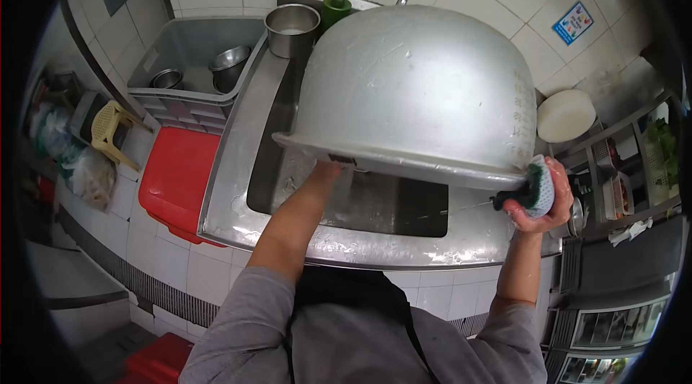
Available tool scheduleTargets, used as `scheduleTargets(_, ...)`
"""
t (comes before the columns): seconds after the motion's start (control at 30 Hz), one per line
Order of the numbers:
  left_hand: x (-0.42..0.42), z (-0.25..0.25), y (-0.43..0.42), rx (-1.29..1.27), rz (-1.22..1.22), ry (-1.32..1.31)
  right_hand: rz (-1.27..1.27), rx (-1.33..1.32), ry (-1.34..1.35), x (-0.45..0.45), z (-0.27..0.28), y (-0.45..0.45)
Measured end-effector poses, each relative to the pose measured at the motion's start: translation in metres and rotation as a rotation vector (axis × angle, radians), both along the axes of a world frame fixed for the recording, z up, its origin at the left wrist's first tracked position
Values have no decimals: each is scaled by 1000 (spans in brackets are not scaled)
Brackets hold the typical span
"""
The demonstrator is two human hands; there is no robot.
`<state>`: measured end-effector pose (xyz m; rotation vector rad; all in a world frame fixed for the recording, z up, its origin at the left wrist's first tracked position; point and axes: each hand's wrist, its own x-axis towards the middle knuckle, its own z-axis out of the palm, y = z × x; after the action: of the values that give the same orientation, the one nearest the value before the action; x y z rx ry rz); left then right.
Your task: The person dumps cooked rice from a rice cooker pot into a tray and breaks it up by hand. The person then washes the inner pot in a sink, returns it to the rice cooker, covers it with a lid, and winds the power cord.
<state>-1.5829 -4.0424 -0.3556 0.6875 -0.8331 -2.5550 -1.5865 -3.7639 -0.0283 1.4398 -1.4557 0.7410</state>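
Observation:
A large silver metal pot [414, 88] is tipped over the sink [389, 205], its base up and its mouth facing down toward me. My left hand [331, 168] reaches in under the rim; its fingers are hidden behind the pot's edge. At the right end of the rim, my right hand [544, 204] is closed around a white and dark green scrub sponge [538, 189], which touches the rim. Both the sponge and that hand look wet. A thin streak of water shows left of the sponge.
A green pump bottle [336, 9] and a small steel pot [292, 27] stand behind the sink. Left is a grey bin [194, 92] with metal pots, above a red lid [176, 179]. A white round object [566, 116] leans at the right wall, near shelving [623, 161].

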Motion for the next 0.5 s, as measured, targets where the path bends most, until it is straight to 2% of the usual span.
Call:
scheduleTargets(0.1, 9, 9, 2, 105, -31, -117, -5, -2, -54, -9, -4, -5)
scheduleTargets(0.17, 8, 3, 0, 339, 58, -86, -34, -10, -231, -18, -9, -18)
scheduleTargets(0.2, 9, -11, -4, 337, 59, -95, -40, -23, -320, -23, -11, -29)
scheduleTargets(0.27, 20, -35, -20, 334, 386, 22, -141, -61, -528, -44, -22, -48)
scheduleTargets(0.4, 62, -33, -52, 321, 452, 126, -96, -162, -1002, -134, -106, -82)
scheduleTargets(0.47, 76, -12, -61, 181, 330, -88, -330, -35, -965, -173, -155, -96)
scheduleTargets(0.5, 78, -18, -67, 173, 291, -141, -317, -33, -973, -195, -186, -103)
